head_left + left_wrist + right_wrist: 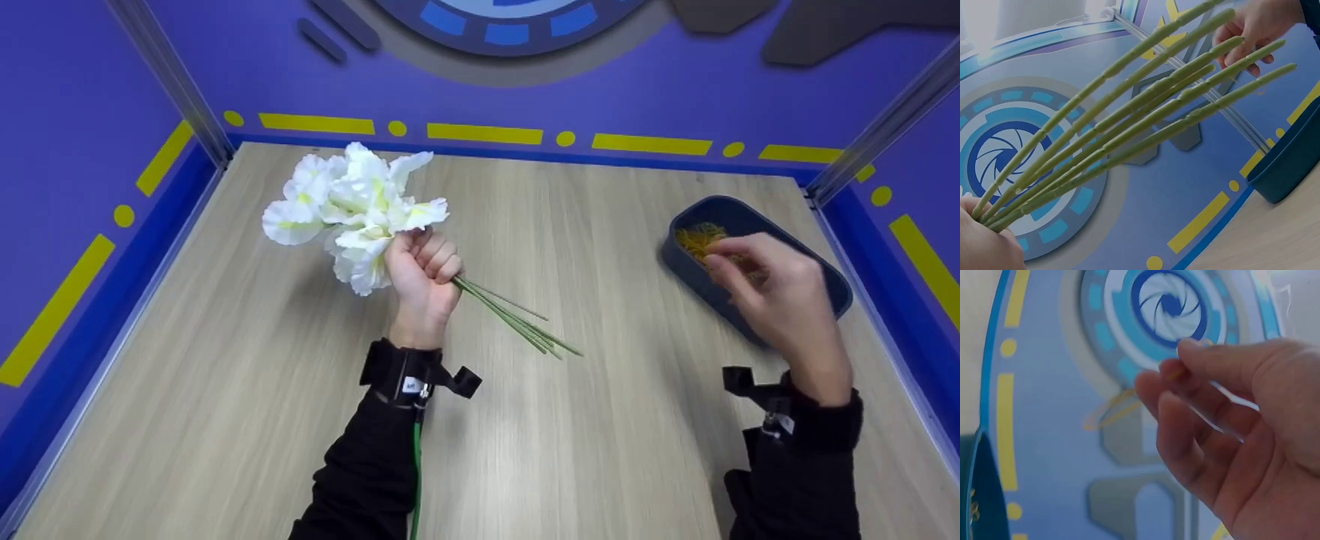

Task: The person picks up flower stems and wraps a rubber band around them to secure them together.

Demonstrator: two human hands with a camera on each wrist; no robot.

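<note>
My left hand [427, 270] grips a bunch of white artificial flowers [352, 210] just below the blooms, holding it above the table. The thin green stems [517, 326] fan out down and to the right; in the left wrist view the stems [1129, 129] spread from my left hand [985, 242] across the frame. My right hand [724, 274] hovers over a dark blue tray [679, 270] with yellow rubber bands [697, 238] in it. In the right wrist view my right hand [1171, 368] pinches a thin yellow rubber band [1109, 413] between thumb and fingers.
The light wooden table [600, 420] is enclosed by purple-blue walls [637, 90] with yellow markings. The tray stands at the far right near the right wall. Metal corner posts [172, 75] rise at the back corners.
</note>
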